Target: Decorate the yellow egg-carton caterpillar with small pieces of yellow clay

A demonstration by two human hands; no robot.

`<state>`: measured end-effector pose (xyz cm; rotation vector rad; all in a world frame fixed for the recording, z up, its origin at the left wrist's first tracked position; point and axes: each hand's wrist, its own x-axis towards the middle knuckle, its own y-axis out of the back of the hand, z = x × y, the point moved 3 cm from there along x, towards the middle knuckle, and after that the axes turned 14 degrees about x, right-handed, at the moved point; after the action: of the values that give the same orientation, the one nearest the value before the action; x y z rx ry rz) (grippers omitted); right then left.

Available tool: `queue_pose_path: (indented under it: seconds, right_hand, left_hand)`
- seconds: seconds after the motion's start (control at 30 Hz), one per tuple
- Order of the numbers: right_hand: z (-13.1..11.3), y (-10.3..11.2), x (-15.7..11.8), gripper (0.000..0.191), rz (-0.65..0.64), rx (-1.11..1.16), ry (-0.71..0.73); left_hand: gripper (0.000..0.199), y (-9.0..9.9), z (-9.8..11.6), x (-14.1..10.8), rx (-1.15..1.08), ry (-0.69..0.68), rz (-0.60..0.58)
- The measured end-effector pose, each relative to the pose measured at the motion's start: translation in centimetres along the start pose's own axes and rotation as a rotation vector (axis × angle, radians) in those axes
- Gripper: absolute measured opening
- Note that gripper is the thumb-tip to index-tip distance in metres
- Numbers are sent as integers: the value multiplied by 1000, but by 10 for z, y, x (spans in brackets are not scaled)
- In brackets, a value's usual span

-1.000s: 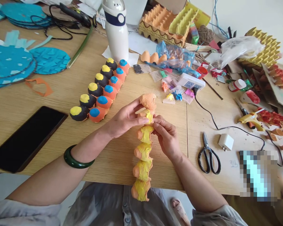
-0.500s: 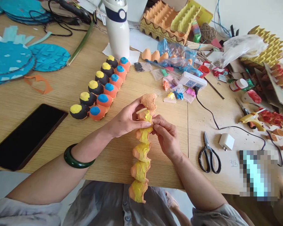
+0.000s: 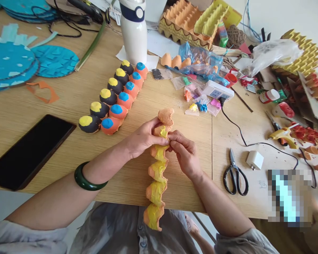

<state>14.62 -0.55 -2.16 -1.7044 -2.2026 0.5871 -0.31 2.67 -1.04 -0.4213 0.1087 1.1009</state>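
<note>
An orange egg-carton strip (image 3: pixel 157 192) hangs lengthwise from my hands over the table edge, its lower cups smeared with yellow clay (image 3: pixel 159 171). Near its upper end my left hand (image 3: pixel 144 138) is closed around it, thumb across the front. The fingers of my right hand (image 3: pixel 185 150) are pinched at the strip's right rim, just below a cup with a small yellow patch. The topmost cup is bare orange. To the left lie two finished-looking cup strips, one black with yellow tops (image 3: pixel 99 109) and one orange with blue tops (image 3: pixel 117 110).
A black phone (image 3: pixel 29 151) lies at left, near blue paper discs (image 3: pixel 10 63). Scissors (image 3: pixel 235 173), a white charger (image 3: pixel 254 159) and a glue gun (image 3: pixel 283 135) are at right. A white bottle (image 3: pixel 134 35), clay packets (image 3: pixel 193 108), a power strip (image 3: pixel 218 91) and egg trays (image 3: pixel 185 24) stand beyond.
My hands and the strip have shifted very slightly; the strip's lower end swings a little left. The grip of both hands stays the same. The view has moved a little.
</note>
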Motion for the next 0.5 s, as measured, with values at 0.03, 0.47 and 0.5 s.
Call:
queue_pose_path:
  seconds: [0.03, 0.47, 0.5]
  right_hand:
    - [1, 0, 0, 16, 12, 0, -5]
    - [-6, 10, 7, 33, 122, 48, -59]
    - [-5, 10, 8, 32, 140, 73, -66]
  left_hand:
    - [65, -1, -1, 0, -14, 14, -1]
    - [67, 6, -1, 6, 96, -57, -123]
    - [66, 7, -1, 6, 91, -66, -147]
